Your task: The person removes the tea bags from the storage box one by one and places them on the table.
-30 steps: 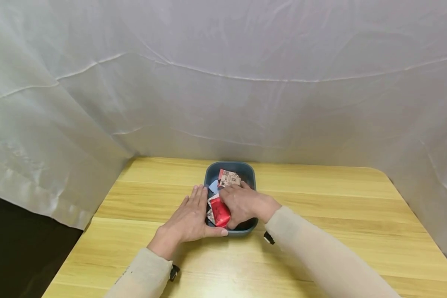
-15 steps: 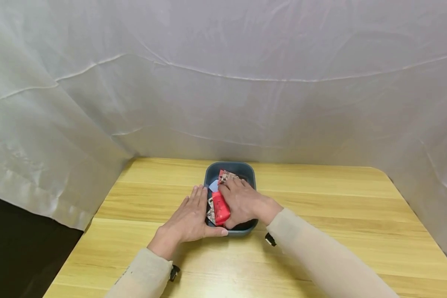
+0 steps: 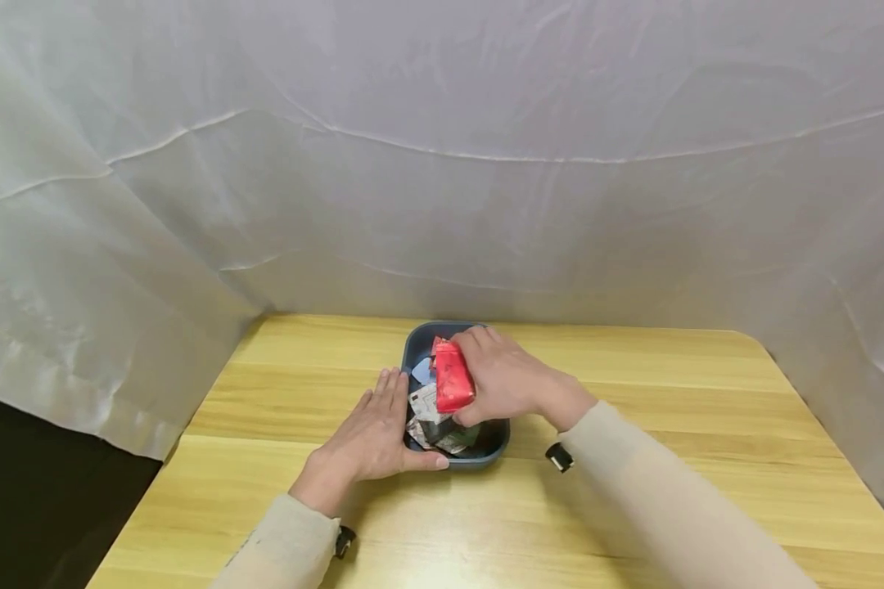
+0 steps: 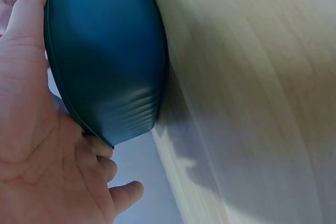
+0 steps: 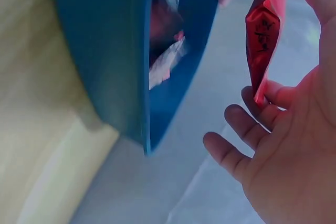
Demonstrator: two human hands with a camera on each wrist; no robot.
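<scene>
A dark blue plastic bin (image 3: 479, 464) stands on the table with several small wrappers inside. Along its left and near rim rests my left hand (image 3: 368, 438), fingers straight and thumb spread across the front; the left wrist view shows the palm beside the bin's outer wall (image 4: 105, 51). Over the bin, my right hand (image 3: 511, 376) pinches a red foil packet (image 3: 453, 378) between thumb and fingers. In the right wrist view the packet (image 5: 262, 35) is clear of the rim, the other fingers spread. A white printed wrapper (image 3: 426, 401) and a light blue piece (image 3: 423, 370) lie inside the bin.
The wooden table (image 3: 670, 409) extends to both sides of the bin. A pale cloth curtain (image 3: 442, 204) hangs behind and beside the table. A dark area (image 3: 37, 491) lies past the left edge.
My right hand has lifted the red packet up out of the wrappers and moved away and slightly right, uncovering dark and printed wrappers beneath. The left hand has stayed on the rim.
</scene>
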